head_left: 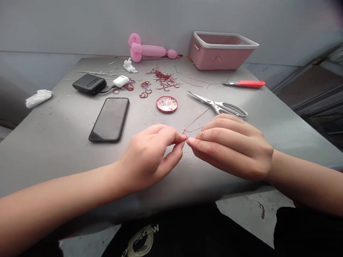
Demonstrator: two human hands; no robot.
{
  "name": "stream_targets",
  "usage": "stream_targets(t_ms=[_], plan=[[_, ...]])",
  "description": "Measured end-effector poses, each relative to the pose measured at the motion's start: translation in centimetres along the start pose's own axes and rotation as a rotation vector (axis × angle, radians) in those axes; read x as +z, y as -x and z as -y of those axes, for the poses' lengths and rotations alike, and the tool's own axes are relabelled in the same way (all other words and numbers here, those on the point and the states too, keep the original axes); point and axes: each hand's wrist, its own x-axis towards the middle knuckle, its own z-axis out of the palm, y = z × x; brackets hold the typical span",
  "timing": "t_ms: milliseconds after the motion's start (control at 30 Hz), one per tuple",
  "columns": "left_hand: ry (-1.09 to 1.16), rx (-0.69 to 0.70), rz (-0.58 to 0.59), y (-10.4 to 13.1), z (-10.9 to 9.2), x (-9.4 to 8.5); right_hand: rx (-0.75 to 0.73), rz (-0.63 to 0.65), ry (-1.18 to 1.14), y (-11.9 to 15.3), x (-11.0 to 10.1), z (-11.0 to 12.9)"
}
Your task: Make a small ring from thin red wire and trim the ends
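Note:
Between thumb and forefinger, my left hand (150, 153) pinches a small loop of thin red cord (197, 118). Loose strands of that cord run up and to the right from the pinch. My right hand (235, 148) meets it there, its thumb and fingertips pressed together on the cord at the loop; the exact grip is partly hidden. A tiny pale bead (202, 133) sits against a right finger. Just beyond the hands stand a round red-rimmed dish of beads (167, 104) and grey-handled scissors (218, 106), their handles partly behind my right hand.
A black phone (109, 119), a power bank (89, 84) and a white earbud case (121, 81) lie left. Finished-looking red cord rings (145, 93) and cord scraps (163, 79) lie mid-table. Behind are a pink balloon (152, 50) and pink bin (217, 57); a red-handled cutter (250, 84) lies right.

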Motion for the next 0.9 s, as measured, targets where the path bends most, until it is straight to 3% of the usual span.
stream_targets(t_ms=[333,500,567,700,833,900], plan=[[0.123,-0.181,0.054,0.0,-0.4,0.1,0.011,-0.024,0.111,0.6,0.8,1.3],[0.451,-0.447,0.011,-0.1,-0.5,0.1,0.06,-0.027,0.218,0.8,1.4,1.8],[0.556,-0.488,-0.007,-0.3,-0.4,0.1,0.07,-0.021,0.216,1.0,1.6,1.8],[0.565,-0.423,0.007,-0.7,0.2,-0.1,0.222,-0.01,0.065,0.6,1.2,1.3],[0.304,-0.269,0.075,-1.1,0.9,-0.3,0.512,0.049,-0.238,-0.1,0.6,0.7],[0.202,-0.159,0.08,-1.1,1.1,-0.3,0.554,0.07,-0.293,-0.2,0.5,0.5]])
